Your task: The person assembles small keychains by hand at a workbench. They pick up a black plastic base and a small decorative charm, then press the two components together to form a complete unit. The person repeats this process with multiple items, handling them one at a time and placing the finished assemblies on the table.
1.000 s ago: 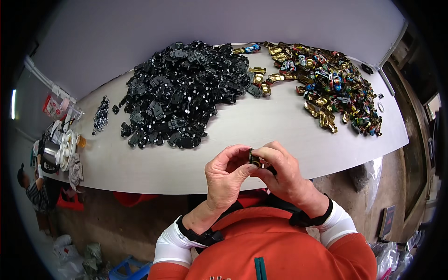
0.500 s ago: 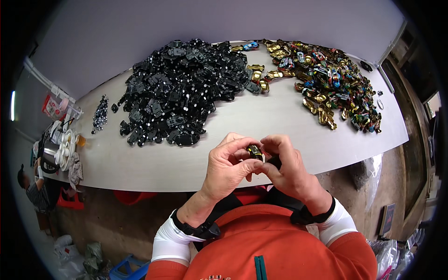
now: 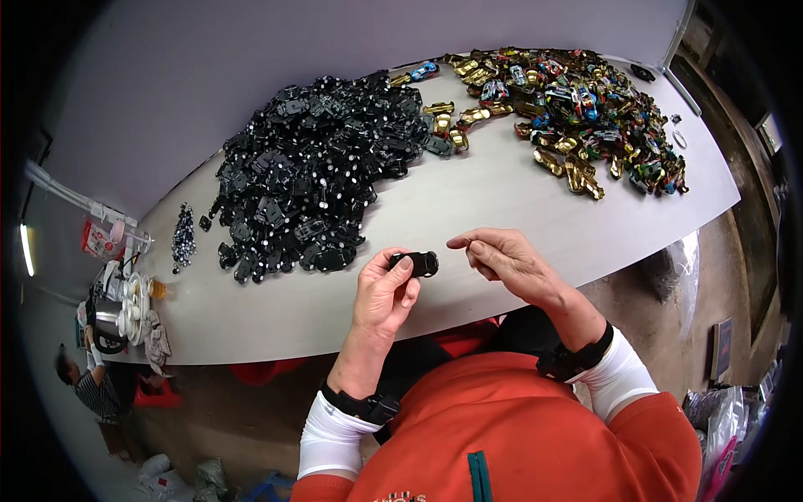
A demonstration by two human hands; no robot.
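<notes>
Between the thumb and fingers of my left hand (image 3: 386,293) is a small toy car (image 3: 421,264), its black underside facing up. My right hand (image 3: 510,261) is a short way to the right of it, apart from the car, with thumb and fingers pinched together; anything between them is too small or hidden to make out. Beyond my left hand lies a big heap of black toy car bases (image 3: 293,184) with small wheels. Farther right is a heap of shiny gold and coloured toy car bodies (image 3: 577,109).
Several gold car bodies (image 3: 447,125) lie between the heaps. A small pile of wheels (image 3: 183,238) is at the table's left. Dishes (image 3: 132,314) and a cloth (image 3: 156,341) are at the left edge. A person (image 3: 92,389) is at the far left. The table (image 3: 468,201) curves toward me.
My hands have moved apart; the right one has let go of the car and shifted right. In my left hand the car now shows its black underside. The whole view has tilted somewhat.
</notes>
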